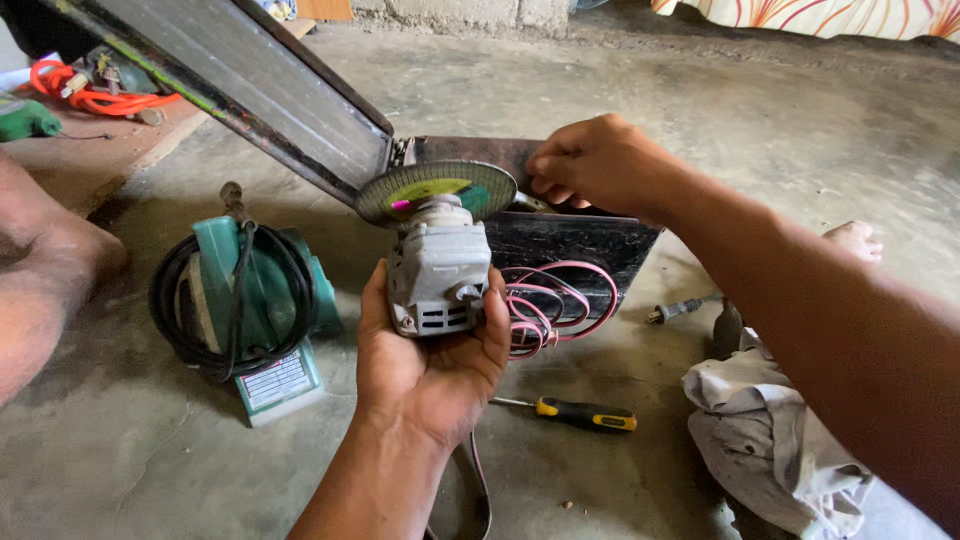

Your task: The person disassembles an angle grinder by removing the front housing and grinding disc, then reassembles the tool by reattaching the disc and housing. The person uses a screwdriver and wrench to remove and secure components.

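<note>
My left hand (425,365) grips the grey body of an angle grinder (437,270) and holds it upright above the concrete floor. Its round grinding disc (437,188), green and pink at the centre, faces up. My right hand (590,165) reaches over from the right, fingers pinched on a small metal tool (532,203) at the disc's right edge. Just behind the grinder stands an open dark metal toolbox (570,240) with its lid (240,75) raised to the left. Pink wire coils (550,305) hang in front of the box.
A green power tool (262,300) wrapped in black cable lies at left. A yellow-and-black screwdriver (580,413) rests on the floor, near a plug (675,310) and a grey rag (775,440). Another person's knee (45,270) shows at far left. Orange cable (85,90) lies at the back.
</note>
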